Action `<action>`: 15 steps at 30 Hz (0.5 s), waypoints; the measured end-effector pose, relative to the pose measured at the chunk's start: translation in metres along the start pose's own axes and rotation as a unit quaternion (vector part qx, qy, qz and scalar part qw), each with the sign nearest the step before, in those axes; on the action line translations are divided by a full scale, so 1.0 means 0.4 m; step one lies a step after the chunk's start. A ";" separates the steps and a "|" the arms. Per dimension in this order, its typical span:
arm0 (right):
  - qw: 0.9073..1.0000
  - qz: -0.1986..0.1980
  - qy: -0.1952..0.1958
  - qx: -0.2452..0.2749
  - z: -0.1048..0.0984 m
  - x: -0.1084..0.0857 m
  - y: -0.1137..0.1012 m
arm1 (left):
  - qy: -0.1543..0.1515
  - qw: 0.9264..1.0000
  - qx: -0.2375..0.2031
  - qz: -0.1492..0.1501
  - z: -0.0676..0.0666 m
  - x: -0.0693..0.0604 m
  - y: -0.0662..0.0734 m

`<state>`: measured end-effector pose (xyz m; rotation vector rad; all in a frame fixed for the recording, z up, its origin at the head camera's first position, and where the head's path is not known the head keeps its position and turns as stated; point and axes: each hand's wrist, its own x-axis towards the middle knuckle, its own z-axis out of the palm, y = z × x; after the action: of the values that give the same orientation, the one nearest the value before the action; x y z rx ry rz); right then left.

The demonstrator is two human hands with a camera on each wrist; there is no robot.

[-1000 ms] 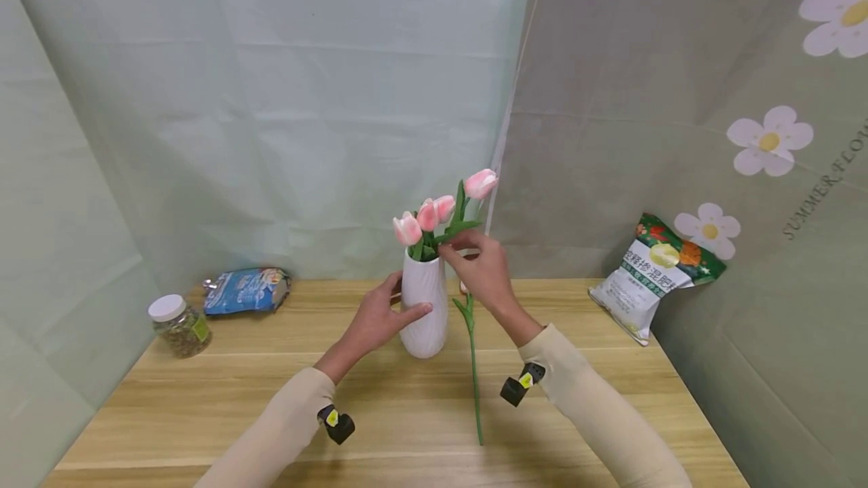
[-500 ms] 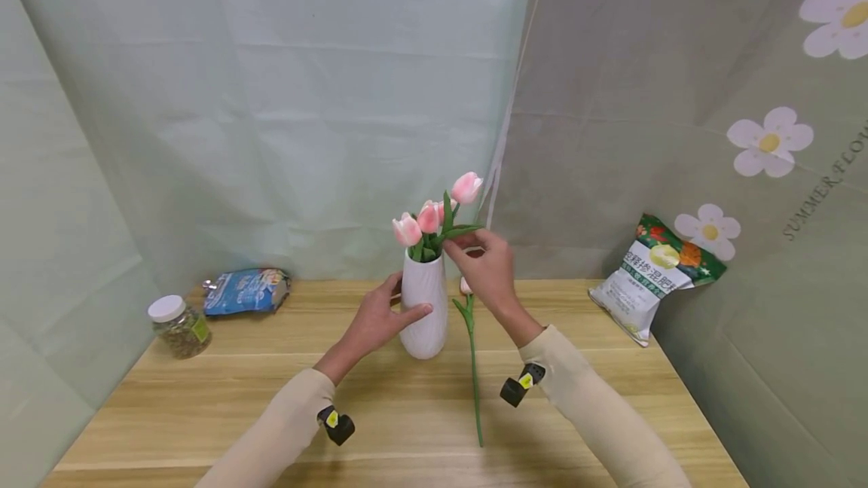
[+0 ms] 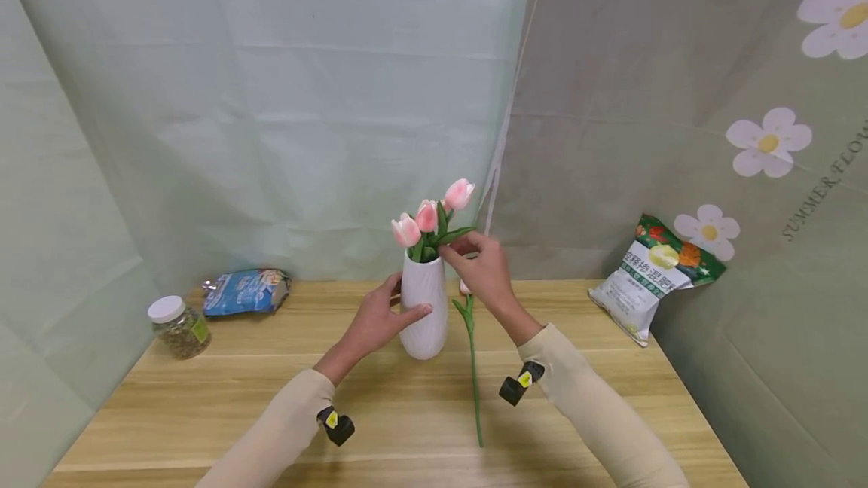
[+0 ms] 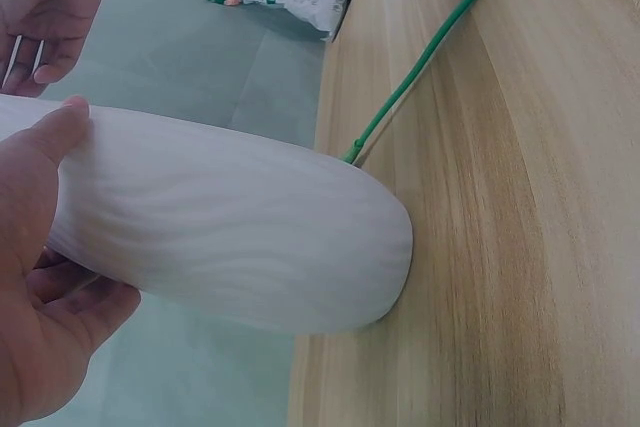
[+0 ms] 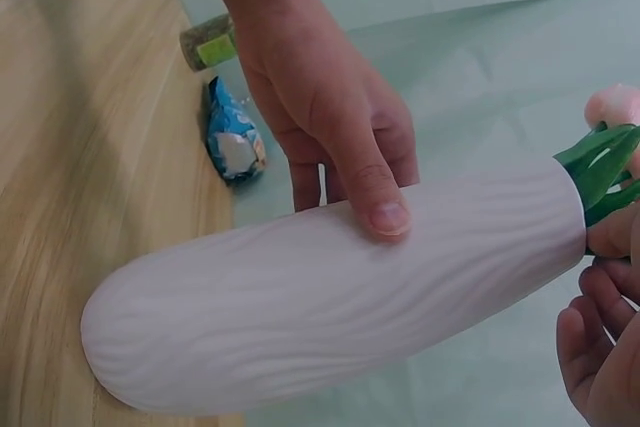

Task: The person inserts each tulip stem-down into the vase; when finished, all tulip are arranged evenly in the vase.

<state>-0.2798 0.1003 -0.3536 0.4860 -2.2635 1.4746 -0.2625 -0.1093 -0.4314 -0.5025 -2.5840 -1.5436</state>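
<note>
A white ribbed vase [image 3: 424, 315] stands upright on the wooden table, with several pink tulips [image 3: 407, 230] in its mouth. My left hand [image 3: 380, 316] grips the vase from the left, thumb across its front and fingers behind. At the rim, my right hand [image 3: 483, 268] pinches the stem of the tallest tulip [image 3: 459, 193], which leans right above the others. The pinched part is mostly hidden by the fingers. Another tulip [image 3: 472, 352] lies on the table just right of the vase, its bloom partly behind my right hand. The right wrist view shows the vase [image 5: 330, 297] close up.
A blue bag [image 3: 246, 292] lies at the back left, beside a white-lidded jar [image 3: 180, 327] of dried bits. To the right, a white and green bag [image 3: 654, 277] leans against the cloth wall. Cloth walls close off the back and sides of the table [image 3: 380, 428].
The tallest tulip has moved left and slightly down, closer to the other blooms, with my right hand still pinching its stem. My left hand and the vase have stayed in place.
</note>
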 end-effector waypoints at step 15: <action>0.999 -0.001 -0.015 0.041 -0.030 -0.031 0.027 | 0.001 1.000 0.008 -0.007 0.001 -0.001 0.003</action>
<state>-0.2727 0.1163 -0.3640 0.5377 -2.2299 1.5752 -0.2615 -0.1085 -0.4306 -0.4830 -2.6019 -1.5248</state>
